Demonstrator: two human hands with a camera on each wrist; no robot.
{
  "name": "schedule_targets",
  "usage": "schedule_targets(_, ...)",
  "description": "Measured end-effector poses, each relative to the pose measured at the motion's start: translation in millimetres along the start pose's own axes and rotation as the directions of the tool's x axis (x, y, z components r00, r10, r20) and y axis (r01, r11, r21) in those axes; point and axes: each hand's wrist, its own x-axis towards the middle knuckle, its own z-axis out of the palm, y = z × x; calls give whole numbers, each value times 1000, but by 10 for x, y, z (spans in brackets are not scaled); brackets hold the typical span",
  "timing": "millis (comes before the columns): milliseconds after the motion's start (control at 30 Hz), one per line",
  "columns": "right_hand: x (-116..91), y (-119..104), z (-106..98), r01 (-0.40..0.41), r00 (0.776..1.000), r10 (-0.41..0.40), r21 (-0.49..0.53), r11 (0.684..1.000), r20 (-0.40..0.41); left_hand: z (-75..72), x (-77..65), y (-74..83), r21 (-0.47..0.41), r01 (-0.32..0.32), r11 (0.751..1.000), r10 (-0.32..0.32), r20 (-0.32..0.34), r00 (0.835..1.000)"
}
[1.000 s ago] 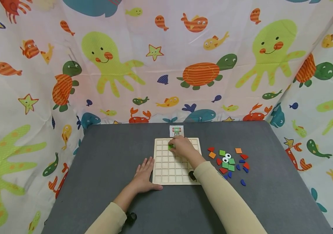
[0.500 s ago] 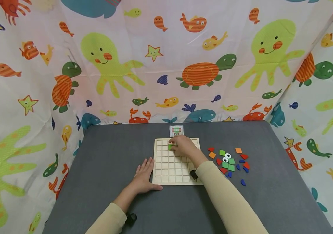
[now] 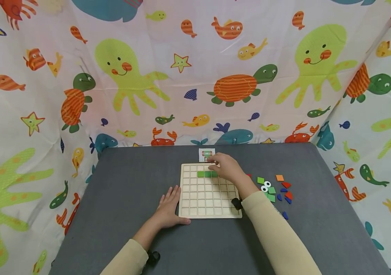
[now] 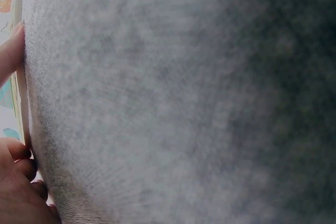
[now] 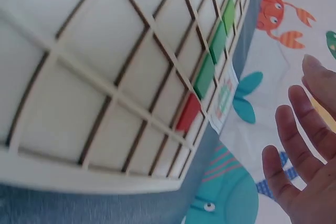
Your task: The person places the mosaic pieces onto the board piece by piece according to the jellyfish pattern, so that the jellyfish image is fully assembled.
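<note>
A pale wooden grid board (image 3: 210,204) lies on the grey table. A row of 3 green square pieces (image 3: 207,174) sits in its cells near the far edge. A red piece (image 5: 188,113) follows that row in the right wrist view; my hand hides it in the head view. My right hand (image 3: 229,167) hovers over the far right of the board, fingers slightly bent, nothing in them. My left hand (image 3: 168,208) rests flat at the board's left edge, with the thumb by the near corner. A small printed card (image 3: 206,154) lies just beyond the board.
Right of the board are scattered loose pieces: green squares (image 3: 271,190), white rings (image 3: 267,184), an orange square (image 3: 279,177), red pieces (image 3: 286,184) and blue pieces (image 3: 279,197). My right forearm covers some of them. A patterned curtain (image 3: 181,103) hangs behind the table.
My right hand has left the green pieces and moved to the right, rising off the board. The green row now shows. My left hand stays in place.
</note>
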Motion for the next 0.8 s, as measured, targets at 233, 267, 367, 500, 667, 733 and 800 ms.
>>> schedule_targets(233, -172, 103, -99, -54, 997, 54, -8, 998, -46, 0, -20, -7, 2, 2, 1000, -2, 2, 1000)
schedule_targets(267, -194, 126, -106, -61, 997, 61, -11, 998, -50, 0, -22, -9, 0, 0, 1000, 0, -1, 1000)
schedule_targets(367, -256, 202, -118, -82, 995, 80, -25, 996, -60, 0, -24, -16, 0, -1, 1000, 1, -4, 1000)
schedule_targets(500, -334, 306, -131, -119, 990, 115, -48, 992, -82, -1, -29, -15, -3, -2, 1000, 2, -5, 1000)
schedule_targets(667, -482, 478, -162, -169, 981, 164, -42, 985, -105, 6, -22, -13, -12, -12, 1000, 12, -7, 1000)
schedule_targets(733, -548, 563, -171, -190, 976, 185, -35, 981, -111, 7, -16, -12, -6, -13, 1000, 13, -4, 1000)
schedule_targets(800, -610, 644, -180, -212, 972, 207, -32, 977, -114, 1, -12, -6, -1, -11, 1000, 11, -3, 1000)
